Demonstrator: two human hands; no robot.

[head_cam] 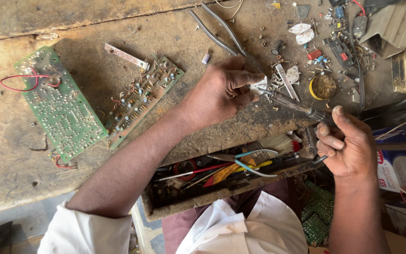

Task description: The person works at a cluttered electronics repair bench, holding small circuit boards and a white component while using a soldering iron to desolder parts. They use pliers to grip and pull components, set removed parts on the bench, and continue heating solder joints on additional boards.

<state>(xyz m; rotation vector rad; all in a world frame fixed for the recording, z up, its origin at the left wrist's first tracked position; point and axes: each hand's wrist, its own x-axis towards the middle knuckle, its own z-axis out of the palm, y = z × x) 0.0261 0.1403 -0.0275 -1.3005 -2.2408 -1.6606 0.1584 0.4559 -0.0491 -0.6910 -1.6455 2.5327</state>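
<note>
My left hand [222, 91] reaches over the worn wooden bench [95, 28] and pinches a small white scrap [259, 85] against the tip of a soldering iron [293, 104]. Low at the bench's right edge, my right hand [346, 146] grips the iron's dark handle, fingers curled around it. The iron's metal shaft runs diagonally between the two hands. Small screws and metal bits lie around the tip.
A green circuit board [59, 106] with red wires lies at the left, a narrower component board [142, 99] beside it. Long metal pliers [222, 28] rest above my left hand. A round yellow tin [324, 86] sits among loose parts. An open drawer [222, 176] holds cutters, screwdrivers and a brush.
</note>
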